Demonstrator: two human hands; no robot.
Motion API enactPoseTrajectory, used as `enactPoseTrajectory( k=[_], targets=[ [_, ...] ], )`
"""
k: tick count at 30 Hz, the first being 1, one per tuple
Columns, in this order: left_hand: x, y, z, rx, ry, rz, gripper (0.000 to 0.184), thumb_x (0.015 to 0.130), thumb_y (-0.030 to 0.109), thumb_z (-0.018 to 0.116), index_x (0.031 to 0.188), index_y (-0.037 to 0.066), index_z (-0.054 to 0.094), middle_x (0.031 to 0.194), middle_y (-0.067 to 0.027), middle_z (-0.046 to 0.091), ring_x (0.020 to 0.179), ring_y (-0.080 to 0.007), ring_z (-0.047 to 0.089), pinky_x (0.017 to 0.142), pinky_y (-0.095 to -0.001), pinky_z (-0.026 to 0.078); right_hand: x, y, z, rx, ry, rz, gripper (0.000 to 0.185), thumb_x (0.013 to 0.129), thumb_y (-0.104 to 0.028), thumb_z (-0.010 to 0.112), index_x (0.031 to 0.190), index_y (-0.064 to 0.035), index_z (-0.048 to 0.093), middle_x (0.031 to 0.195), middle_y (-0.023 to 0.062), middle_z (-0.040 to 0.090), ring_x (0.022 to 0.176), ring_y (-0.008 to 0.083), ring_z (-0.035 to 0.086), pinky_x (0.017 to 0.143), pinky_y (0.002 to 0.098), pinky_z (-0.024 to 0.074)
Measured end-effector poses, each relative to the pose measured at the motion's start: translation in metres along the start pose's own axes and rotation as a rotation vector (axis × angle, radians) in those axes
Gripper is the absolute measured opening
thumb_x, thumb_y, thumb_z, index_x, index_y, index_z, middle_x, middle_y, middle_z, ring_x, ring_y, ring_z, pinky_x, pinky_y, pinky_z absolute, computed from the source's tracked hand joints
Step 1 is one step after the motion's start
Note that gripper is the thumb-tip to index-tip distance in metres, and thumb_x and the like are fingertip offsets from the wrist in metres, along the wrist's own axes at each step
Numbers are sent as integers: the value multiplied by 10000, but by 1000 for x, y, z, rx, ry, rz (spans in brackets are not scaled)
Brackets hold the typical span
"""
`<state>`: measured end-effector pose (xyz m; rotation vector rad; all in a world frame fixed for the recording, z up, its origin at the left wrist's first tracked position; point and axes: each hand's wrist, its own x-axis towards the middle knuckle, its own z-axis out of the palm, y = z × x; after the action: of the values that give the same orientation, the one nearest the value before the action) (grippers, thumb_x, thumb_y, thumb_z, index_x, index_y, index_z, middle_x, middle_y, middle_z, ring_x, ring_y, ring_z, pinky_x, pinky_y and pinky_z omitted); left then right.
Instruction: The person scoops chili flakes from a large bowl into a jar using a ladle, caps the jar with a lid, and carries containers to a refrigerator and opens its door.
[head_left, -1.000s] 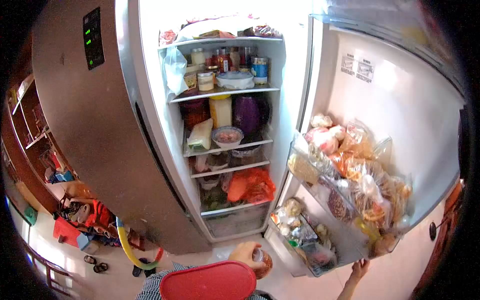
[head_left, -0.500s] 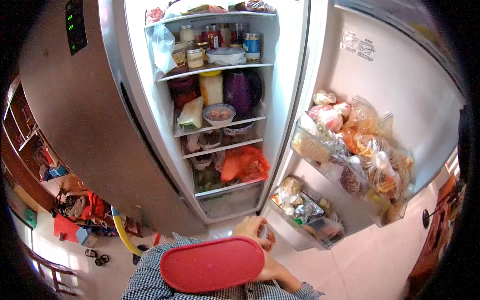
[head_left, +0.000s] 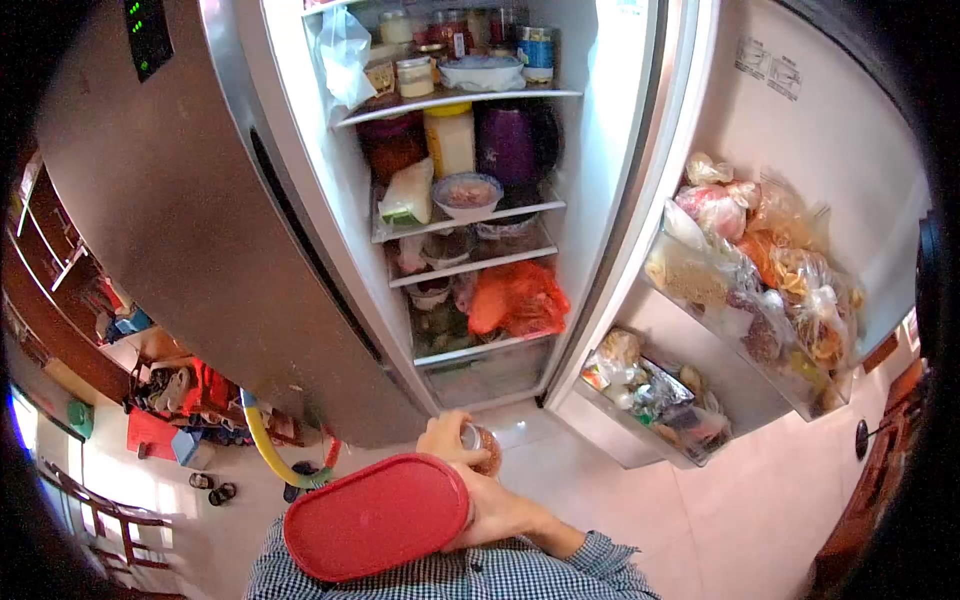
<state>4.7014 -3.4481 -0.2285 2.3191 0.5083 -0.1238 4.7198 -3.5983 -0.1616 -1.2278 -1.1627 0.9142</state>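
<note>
A container with an oval red lid (head_left: 375,515) is close to me at the bottom of the view, covering part of my hands. At its right end my right hand (head_left: 495,508) is closed against its side. Just beyond the container, my left hand (head_left: 447,438) has its fingers round a small clear jar (head_left: 485,450) with reddish-brown contents. The left forearm is hidden by the container. Both hands are low in front of the open fridge (head_left: 485,385), below its bottom drawer.
Fridge shelves hold jars, a purple kettle (head_left: 505,145), a bowl (head_left: 467,195) and an orange-red bag (head_left: 517,300). The open door (head_left: 760,130) on the right carries racks of bagged food. A closed brown door panel (head_left: 200,240) stands left. Sandals (head_left: 222,493) and a shoe rack lie farther left.
The red-lidded container, the jar and both hands have shifted left and tilted slightly. The fridge contents appear higher and farther right as the view has moved.
</note>
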Motion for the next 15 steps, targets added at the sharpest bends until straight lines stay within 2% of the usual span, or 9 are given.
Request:
enactPoseTrajectory(
  k=[3, 4, 7, 11, 13, 14, 15],
  targets=[
    [0, -2, -6, 40, 32, -6, 695, 531, 395, 755, 1109, 67, 550, 1062, -126, 553, 1039, -288, 499, 878, -397, 424, 0, 2, 3, -65, 29, 7, 964, 533, -265, 858, 1308, -16, 341, 1224, 186, 500, 1158, 294, 482, 976, 380, 377],
    [1, -5, -5, 40, 56, -8, 691, 531, 397, 756, 1104, 69, 550, 1059, -124, 551, 1039, -289, 499, 876, -396, 425, 2, 7, 5, -46, 53, -49, 946, 542, -272, 853, 1299, -17, 347, 1215, 187, 506, 1150, 304, 488, 961, 388, 386],
    [5, -11, -10, 0, 88, -21, 679, 541, 408, 754, 1100, 78, 553, 1055, -121, 548, 1040, -294, 496, 874, -396, 425, 0, 7, 9, -47, 96, -34, 946, 537, -280, 854, 1298, -22, 353, 1218, 186, 501, 1156, 310, 483, 965, 390, 380],
    [13, -17, -16, 6, 223, 10, 703, 540, 440, 777, 1093, 60, 567, 1053, -152, 555, 983, -301, 521, 857, -380, 439, -5, 6, 9, -128, 187, -79, 913, 553, -254, 849, 1293, -27, 366, 1240, 170, 490, 1175, 280, 471, 983, 382, 362],
    [17, -20, -24, 24, 219, -19, 674, 567, 429, 752, 1112, 84, 555, 1075, -140, 539, 1030, -293, 503, 881, -400, 422, -4, 15, 8, -129, 219, -100, 884, 572, -234, 843, 1292, -29, 371, 1249, 162, 485, 1182, 264, 465, 992, 378, 352],
    [20, -20, -27, 31, 215, -33, 660, 581, 424, 740, 1121, 97, 550, 1086, -133, 532, 1054, -289, 494, 893, -411, 413, -3, 15, 8, 81, 253, -112, 830, 590, -267, 835, 1279, -38, 431, 1272, 150, 486, 1171, 245, 476, 986, 368, 371],
    [24, -20, -29, 44, 216, -46, 672, 577, 436, 743, 1135, 117, 547, 1093, -131, 527, 1072, -284, 487, 898, -409, 411, -3, 12, 8, 124, 266, -95, 818, 632, -273, 823, 1292, -41, 400, 1285, 157, 468, 1191, 247, 458, 1004, 390, 344]
  ],
)
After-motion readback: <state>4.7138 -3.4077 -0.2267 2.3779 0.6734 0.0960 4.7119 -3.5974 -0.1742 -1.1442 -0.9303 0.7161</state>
